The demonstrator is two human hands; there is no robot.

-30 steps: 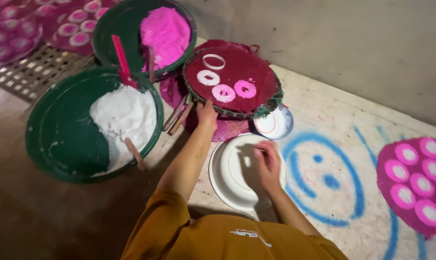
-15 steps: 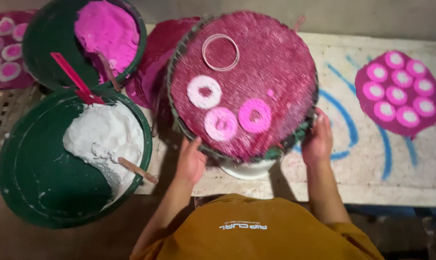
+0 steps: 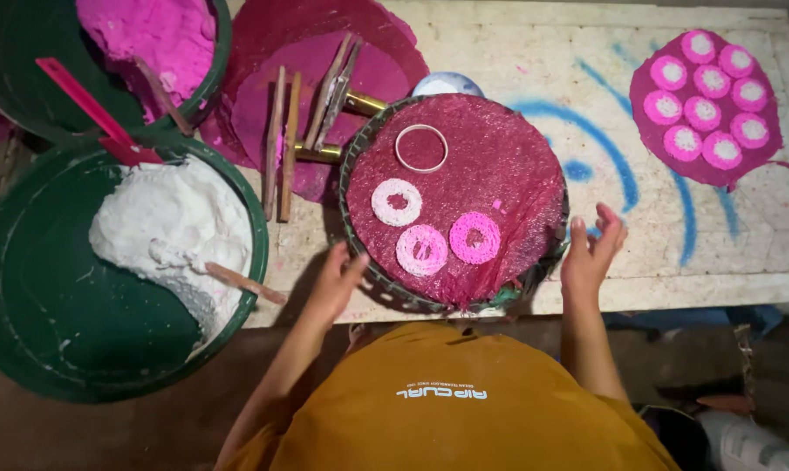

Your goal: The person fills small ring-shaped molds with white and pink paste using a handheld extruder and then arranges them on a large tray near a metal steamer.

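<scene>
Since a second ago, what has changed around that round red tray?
The tray was turned and shifted in front of the person, covering the white plate. The left hand rests by its near rim; the right hand has let go and hovers open beside it. The rings on it and the white powder tub stayed as they were.

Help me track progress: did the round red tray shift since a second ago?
Yes. The round red tray came off the pink bowl's side, toward the person.

One head-worn camera looks steeply down from close above the round tray (image 3: 499, 157), green tubs at left, table beyond.
</scene>
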